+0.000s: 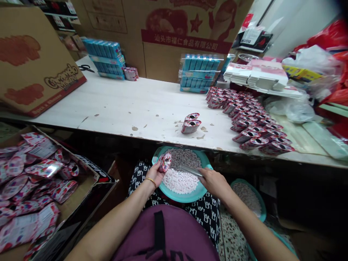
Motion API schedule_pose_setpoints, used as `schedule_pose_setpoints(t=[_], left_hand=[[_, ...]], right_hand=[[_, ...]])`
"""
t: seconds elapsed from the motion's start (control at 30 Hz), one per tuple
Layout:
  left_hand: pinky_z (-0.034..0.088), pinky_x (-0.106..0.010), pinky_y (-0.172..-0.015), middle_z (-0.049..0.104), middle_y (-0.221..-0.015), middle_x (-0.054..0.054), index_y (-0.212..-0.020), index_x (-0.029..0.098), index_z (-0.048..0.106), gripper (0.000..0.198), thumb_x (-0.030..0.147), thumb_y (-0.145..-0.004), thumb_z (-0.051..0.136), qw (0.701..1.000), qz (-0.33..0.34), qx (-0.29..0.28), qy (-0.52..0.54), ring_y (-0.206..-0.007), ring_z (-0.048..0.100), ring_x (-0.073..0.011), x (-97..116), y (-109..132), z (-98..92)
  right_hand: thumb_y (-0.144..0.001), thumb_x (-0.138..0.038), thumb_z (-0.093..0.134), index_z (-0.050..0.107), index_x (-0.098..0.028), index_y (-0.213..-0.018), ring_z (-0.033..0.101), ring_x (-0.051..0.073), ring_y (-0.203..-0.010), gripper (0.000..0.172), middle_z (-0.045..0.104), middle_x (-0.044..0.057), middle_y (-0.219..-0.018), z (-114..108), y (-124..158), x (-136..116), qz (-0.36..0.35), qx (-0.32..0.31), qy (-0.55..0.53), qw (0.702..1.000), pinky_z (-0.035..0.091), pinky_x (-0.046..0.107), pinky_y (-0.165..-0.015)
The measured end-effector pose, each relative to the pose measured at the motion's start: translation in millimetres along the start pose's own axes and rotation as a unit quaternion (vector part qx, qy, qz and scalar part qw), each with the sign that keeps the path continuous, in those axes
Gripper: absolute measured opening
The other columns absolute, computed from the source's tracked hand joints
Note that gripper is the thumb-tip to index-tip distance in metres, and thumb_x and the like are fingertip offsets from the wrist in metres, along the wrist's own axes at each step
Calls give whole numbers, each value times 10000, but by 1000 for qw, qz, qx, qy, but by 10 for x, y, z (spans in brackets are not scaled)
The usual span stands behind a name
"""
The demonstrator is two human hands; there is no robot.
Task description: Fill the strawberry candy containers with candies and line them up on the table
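My left hand [156, 174], with a bracelet at the wrist, grips a small red-and-pink printed packet [165, 161] over the left side of a turquoise basin [187, 197]. The basin rests on my lap and holds many small pale pink and white candies [181, 181]. My right hand [213, 181] is closed around the handle of a metal scoop [191, 170], whose far end reaches over the candies. Whether the scoop carries any candies I cannot tell. Two similar packets [191, 125] stand on the table beyond the basin.
Many upright packets [250, 123] fill the white table's [122, 108] right side. Stacked blue boxes [199, 72] stand at the back before a large carton [168, 61]. At lower left, an open box [89, 181] holds loose packets [38, 181]. Another basin [262, 204] sits at lower right.
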State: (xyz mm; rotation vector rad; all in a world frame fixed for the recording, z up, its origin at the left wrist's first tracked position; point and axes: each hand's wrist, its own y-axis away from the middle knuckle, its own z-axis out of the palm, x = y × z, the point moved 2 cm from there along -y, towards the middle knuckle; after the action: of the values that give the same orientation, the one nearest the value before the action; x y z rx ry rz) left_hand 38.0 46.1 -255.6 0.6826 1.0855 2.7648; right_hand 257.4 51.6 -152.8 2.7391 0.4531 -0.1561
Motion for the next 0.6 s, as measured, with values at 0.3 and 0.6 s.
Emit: schedule_pose_setpoints(t=[0.3,0.6], left_hand=[[550,-286,-639,630,-644,-51,-890,111,591,201,21,-766,460,996,-82,1,-19,-589,613,-138,-176,255,226],[501,-274,-503,561,-1088,-131,-1018,174,565,350,300,-701,640,982,110,-67,-135,-675,630,-188,737,701,376]], right_hand=[[-789,-212,489,454,-315,-1214,395,147,-1163,439,446,-7,-1296,-112,-236,-343,-225,115,-111,961,379,267,-897],[-820,-336,369,500,-282,-1176,487,211,-1053,383,526,84,-1140,-565,-890,72,-237,202,-73,948,419,342,-876]])
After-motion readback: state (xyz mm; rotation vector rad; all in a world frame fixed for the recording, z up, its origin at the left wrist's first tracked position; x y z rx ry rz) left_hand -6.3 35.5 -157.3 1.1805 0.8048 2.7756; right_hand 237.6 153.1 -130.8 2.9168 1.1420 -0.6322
